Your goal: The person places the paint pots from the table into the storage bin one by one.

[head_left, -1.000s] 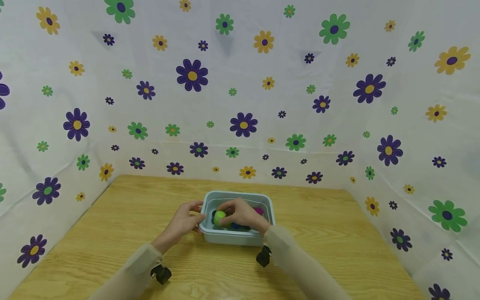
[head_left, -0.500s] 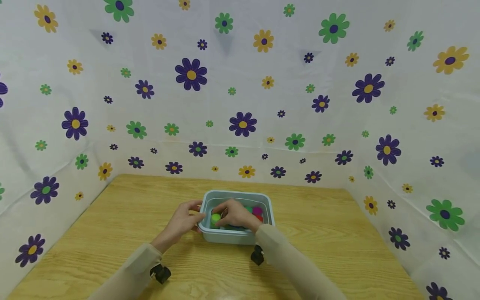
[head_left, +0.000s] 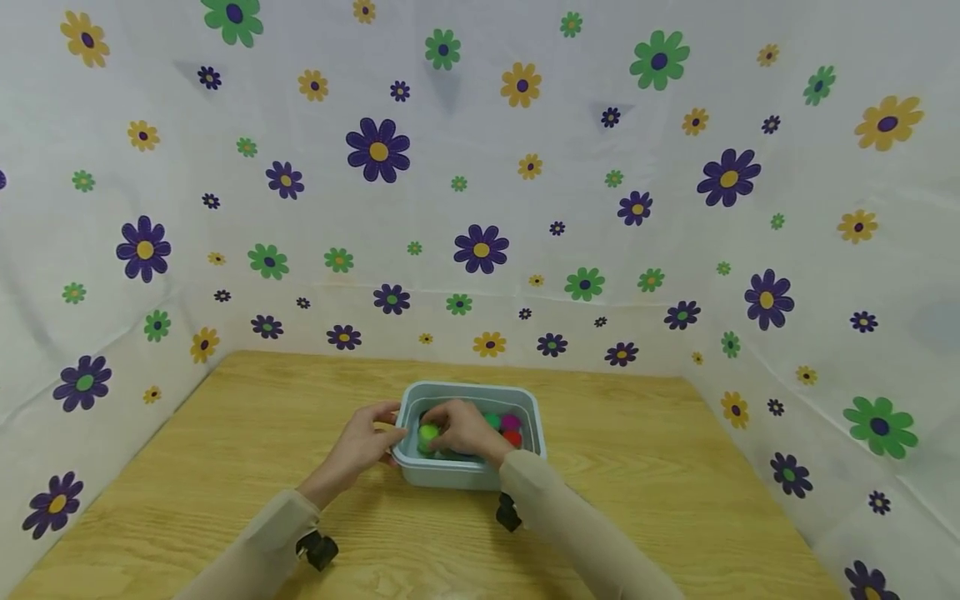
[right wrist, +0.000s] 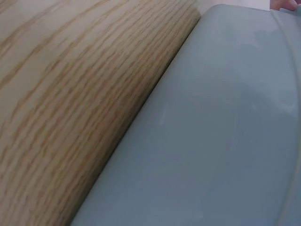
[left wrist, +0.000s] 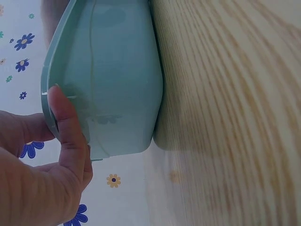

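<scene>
A pale blue-green plastic tub (head_left: 453, 477) stands on the wooden table. My left hand (head_left: 356, 450) grips its left end; in the left wrist view the thumb and fingers pinch the rim of the tub (left wrist: 120, 80). My right hand (head_left: 468, 432) reaches inside, thumb and forefinger around a yellow-green round piece (head_left: 428, 435) near the left end. To the right of that hand lie a magenta round piece (head_left: 511, 422), a red one (head_left: 512, 437) and a green one (head_left: 492, 421). Whatever lies under the right palm is hidden. Only the tub's outer wall (right wrist: 202, 122) fills most of the right wrist view.
Wood-grain table (head_left: 622, 467) surrounds the tub on all sides. A white cloth (head_left: 427, 208) printed with flowers rises behind the table and along both sides. Each sleeve has a small black camera (head_left: 318, 550) at the wrist.
The right hand has moved left and slightly down inside the tub with the yellow-green piece. More of the coloured pieces on the right now show. The left hand keeps its hold on the rim.
</scene>
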`<move>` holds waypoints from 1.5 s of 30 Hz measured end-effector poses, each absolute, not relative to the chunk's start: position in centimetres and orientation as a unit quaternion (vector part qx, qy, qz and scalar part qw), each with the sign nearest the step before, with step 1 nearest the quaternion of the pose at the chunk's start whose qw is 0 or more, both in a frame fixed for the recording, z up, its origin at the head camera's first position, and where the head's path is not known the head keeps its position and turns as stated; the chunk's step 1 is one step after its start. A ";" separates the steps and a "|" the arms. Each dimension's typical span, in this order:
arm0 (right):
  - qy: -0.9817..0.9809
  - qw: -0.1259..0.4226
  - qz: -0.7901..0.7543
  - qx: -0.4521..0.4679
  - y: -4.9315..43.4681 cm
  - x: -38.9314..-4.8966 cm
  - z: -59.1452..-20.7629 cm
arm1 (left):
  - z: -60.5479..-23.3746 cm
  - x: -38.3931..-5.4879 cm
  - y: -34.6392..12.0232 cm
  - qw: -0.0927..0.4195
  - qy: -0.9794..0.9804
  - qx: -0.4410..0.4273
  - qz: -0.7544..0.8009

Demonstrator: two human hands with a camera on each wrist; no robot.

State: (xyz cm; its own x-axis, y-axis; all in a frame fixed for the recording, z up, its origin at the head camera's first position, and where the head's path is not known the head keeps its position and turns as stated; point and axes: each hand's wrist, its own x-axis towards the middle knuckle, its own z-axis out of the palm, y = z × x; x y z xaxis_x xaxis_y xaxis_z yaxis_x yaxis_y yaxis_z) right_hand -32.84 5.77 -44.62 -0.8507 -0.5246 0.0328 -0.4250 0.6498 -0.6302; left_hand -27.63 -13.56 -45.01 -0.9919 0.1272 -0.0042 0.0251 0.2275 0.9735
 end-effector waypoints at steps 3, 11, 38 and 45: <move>0.911 0.068 -0.312 -0.262 5.6 -32.8 -44.3 | -45.0 -27.7 -13.6 0.040 0.784 0.051 0.618; 0.915 0.066 -0.303 -0.258 5.4 -32.6 -44.2 | -45.0 -27.7 -13.7 0.039 0.787 0.047 0.614; 0.860 0.130 -0.450 -0.203 8.7 -32.6 -43.6 | -45.1 -27.4 -13.5 0.039 0.783 0.034 0.620; 0.851 0.127 -0.465 -0.208 11.0 -33.0 -43.2 | -45.1 -27.8 -13.8 0.055 0.792 0.030 0.607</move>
